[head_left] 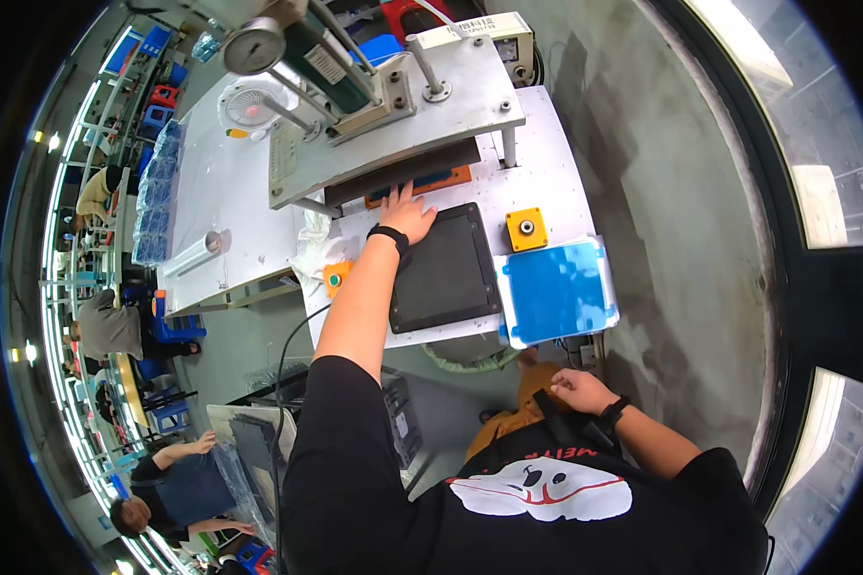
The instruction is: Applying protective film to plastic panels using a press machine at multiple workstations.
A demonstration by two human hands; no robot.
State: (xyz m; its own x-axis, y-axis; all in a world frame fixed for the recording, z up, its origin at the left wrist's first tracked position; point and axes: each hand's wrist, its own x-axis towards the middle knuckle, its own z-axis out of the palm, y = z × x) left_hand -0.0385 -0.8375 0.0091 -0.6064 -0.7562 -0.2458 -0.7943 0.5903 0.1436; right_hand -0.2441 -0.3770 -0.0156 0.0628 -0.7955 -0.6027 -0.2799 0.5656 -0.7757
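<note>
My left hand (408, 213) reaches forward with its fingers spread. The fingertips touch an orange holder with a dark blue inset (436, 182) under the plate of a bench press (393, 125). Below that wrist lies a flat black rectangular panel (446, 273) with raised corners. To its right is a tray-like piece covered in blue film (558, 292), with a white rim. My right hand (582, 391) hangs near my waist, fingers curled in; nothing shows in them.
Yellow button boxes stand on either side, one right (525, 230), one left (336, 279). A pressure gauge (253, 46) sits on the press. Left are a small fan (247, 109) and stacked blue-wrapped goods (158, 196). A concrete wall (681, 220) borders the right. A co-worker (177, 484) stands lower left.
</note>
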